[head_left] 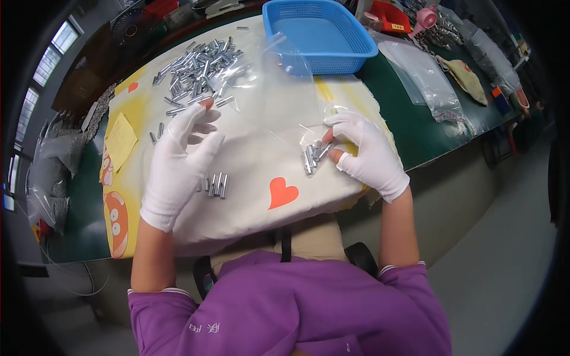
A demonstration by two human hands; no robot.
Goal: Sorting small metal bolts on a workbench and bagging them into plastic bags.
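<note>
My left hand [180,159], in a white glove with bare fingertips, hovers over the cloth with thumb and fingers apart, nothing seen in it. Beyond it spreads a loose pile of shiny metal pins [202,68]. Close to its wrist, a few metal pins [217,185] stand or lie side by side. My right hand [365,151], gloved the same way, pinches a metal pin [325,152] between thumb and finger at the edge of a small cluster of pins [310,158]. A clear plastic bag [279,89] lies flat between the pile and the right hand.
A blue plastic basket [323,64] stands at the far side of the cream cloth [255,157]. Clear bags [424,80] and a cloth pouch [466,80] lie on the green table at right. A yellow paper note [121,141] is at left; filled bags [53,163] sit beyond.
</note>
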